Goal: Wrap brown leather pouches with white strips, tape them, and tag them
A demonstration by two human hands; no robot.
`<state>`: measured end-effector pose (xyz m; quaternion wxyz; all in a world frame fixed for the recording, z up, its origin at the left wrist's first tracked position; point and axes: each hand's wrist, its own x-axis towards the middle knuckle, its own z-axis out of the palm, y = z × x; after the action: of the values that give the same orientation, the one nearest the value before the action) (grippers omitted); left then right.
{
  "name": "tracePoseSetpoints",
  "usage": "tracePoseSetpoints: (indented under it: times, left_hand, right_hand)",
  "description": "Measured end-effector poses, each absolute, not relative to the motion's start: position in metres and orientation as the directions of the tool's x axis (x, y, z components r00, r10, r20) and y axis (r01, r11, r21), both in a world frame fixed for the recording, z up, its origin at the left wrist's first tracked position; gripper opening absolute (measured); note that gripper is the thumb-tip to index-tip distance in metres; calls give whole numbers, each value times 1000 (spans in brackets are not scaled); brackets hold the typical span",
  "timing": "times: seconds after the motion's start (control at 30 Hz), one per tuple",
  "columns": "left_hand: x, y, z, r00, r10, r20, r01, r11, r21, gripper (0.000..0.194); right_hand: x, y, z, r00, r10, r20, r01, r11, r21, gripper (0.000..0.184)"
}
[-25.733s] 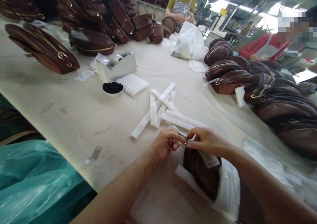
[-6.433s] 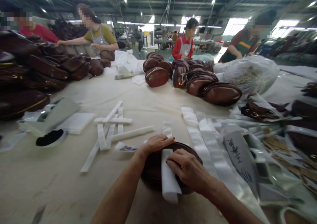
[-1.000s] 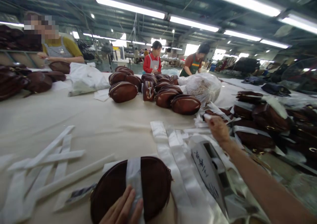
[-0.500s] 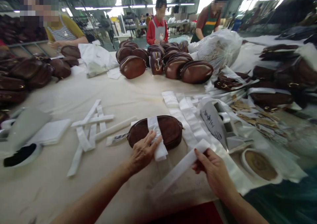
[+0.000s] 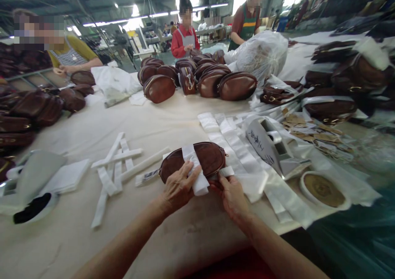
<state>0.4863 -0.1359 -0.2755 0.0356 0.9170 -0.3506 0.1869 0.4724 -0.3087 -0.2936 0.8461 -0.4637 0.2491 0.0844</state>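
A dark brown leather pouch (image 5: 212, 157) lies on the table in front of me, with a white strip (image 5: 189, 152) wrapped across its middle. My left hand (image 5: 180, 185) is closed over the near end of this strip and holds it against the pouch. Fingers closed, my right hand (image 5: 230, 192) is at the pouch's lower right edge, holding another thin white strip (image 5: 227, 171), whose short end sticks out above the fingers. The rest of that strip is hidden by the hand and pouch.
Flat white strips (image 5: 240, 157) lie right of the pouch beside a tape dispenser (image 5: 262, 143) and a round tan-filled dish (image 5: 322, 189). Crossed white strips (image 5: 115, 163) and another dispenser (image 5: 40, 176) are left. Brown pouches (image 5: 237, 85) stand behind; co-workers stand beyond.
My right hand has moved left and up to the pouch's edge, taking its white strip along. My left hand stays on the wrapped strip. The view has shifted slightly.
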Motion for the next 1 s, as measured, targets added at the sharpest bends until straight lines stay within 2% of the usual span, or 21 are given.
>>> tracePoseSetpoints:
  times: [0.07,0.13,0.2,0.27,0.3,0.37,0.43,0.5,0.6,0.7,0.8,0.87,1.0]
  left_hand:
    - [485,-138,-281,681,-623,386,-643,-760,-93,43]
    - [483,-140,-286,661,-626,414,-636,-760,-133,40]
    - [482,-142,-289,638,-625,450,-628,-760,-166,38]
    - [480,-143,-291,628,-618,473,-621,-764,-173,37]
    - [479,-144,-292,631,-612,477,-619,-768,-167,37]
    - [478,-144,-294,645,-598,475,-614,-776,-142,37]
    - [477,-144,-296,664,-583,468,-608,-786,-116,38]
    - [476,-144,-297,676,-572,464,-604,-791,-95,38]
    - [475,-143,-298,686,-569,454,-606,-792,-77,39]
    - [474,-143,-298,693,-570,442,-609,-791,-64,40]
    - [473,-144,-295,698,-566,438,-607,-793,-57,39]
    - [472,-145,-293,700,-558,446,-599,-799,-60,37]
    - [470,-146,-292,665,-598,448,-621,-776,-114,35]
  right_hand:
    - [473,-312,-294,868,-73,-492,-374,556,-742,31]
    - [471,-321,-298,878,-24,-478,-412,471,-780,25]
    - [466,-336,-303,914,11,-405,-398,209,-893,20]
    - [456,-353,-309,978,63,-201,-190,-148,-971,14]
    - [451,-360,-312,991,116,-69,-33,-285,-958,16]
    - [443,-370,-314,955,257,149,251,-427,-869,28]
    - [440,-372,-314,900,377,217,393,-494,-775,37]
    - [441,-368,-313,872,450,195,446,-565,-694,42]
    - [444,-360,-312,845,499,193,505,-624,-596,43]
    - [442,-356,-315,764,531,365,641,-560,-525,31]
    - [437,-355,-314,613,580,537,790,-442,-424,28]
    - [434,-354,-309,543,593,595,840,-400,-367,27]
    - [436,-351,-295,496,541,679,854,-447,-268,27]
